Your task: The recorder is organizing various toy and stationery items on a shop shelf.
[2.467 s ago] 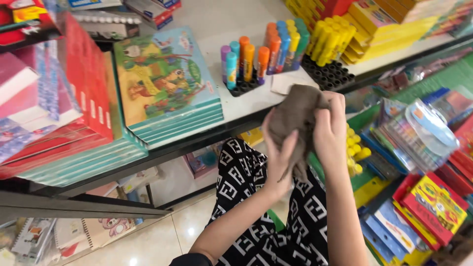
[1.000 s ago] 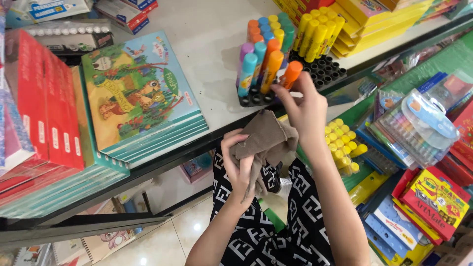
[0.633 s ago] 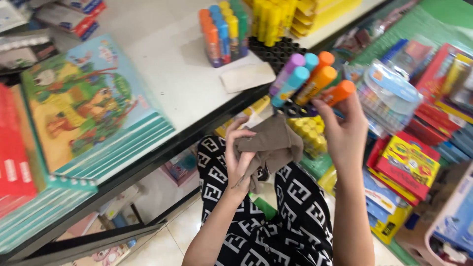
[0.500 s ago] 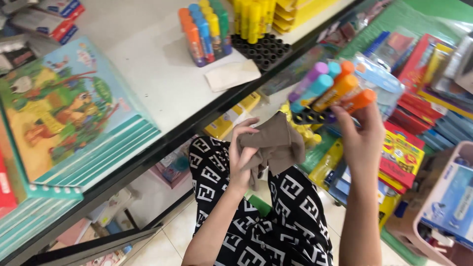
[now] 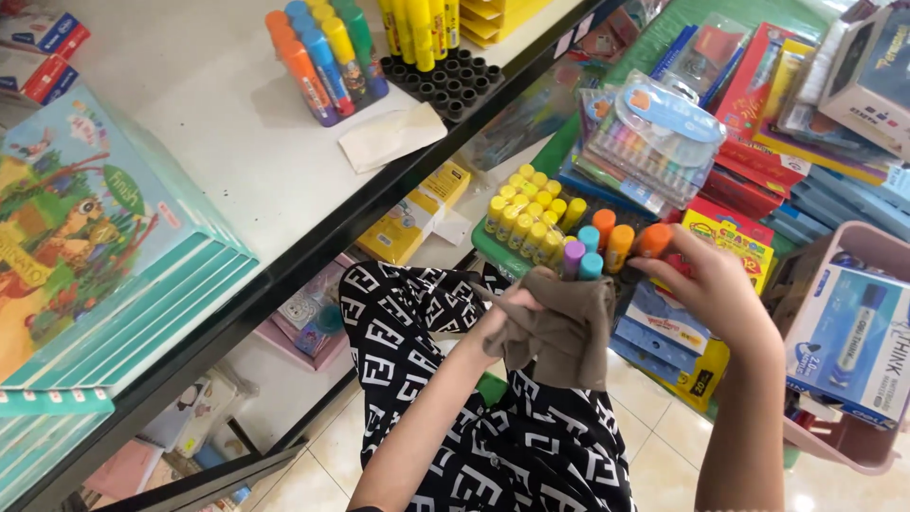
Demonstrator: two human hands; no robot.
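White shelf (image 5: 190, 161) spans the far left, dark front edge running diagonally. On it, left: stack of teal-edged picture books (image 5: 104, 275). Far centre: rack of coloured marker pens (image 5: 322, 52) beside a black holder tray (image 5: 453, 78) with yellow pens; a folded white paper (image 5: 391, 139) lies just near of them. Right side: lower display crammed with crayon boxes (image 5: 735, 232), a clear pencil case (image 5: 649, 142) and a green tray of yellow-capped glue sticks (image 5: 531, 213). Far right: pink basket (image 5: 853, 379) holding a blue marker box (image 5: 848, 337). Bottom centre: the person's black-and-white patterned trousers (image 5: 445, 379). Left hand (image 5: 517, 318) fingers curled tight on a brown cloth (image 5: 564, 327), bunched against the lower ends of the pens. Right hand (image 5: 716, 284) fingers closed around a bundle of marker pens (image 5: 607, 251) — purple, blue, orange caps pointing left and far — held just right of the cloth, above the glue sticks. Cloth touches the bundle; both hands close together, off the shelf, over the lap.
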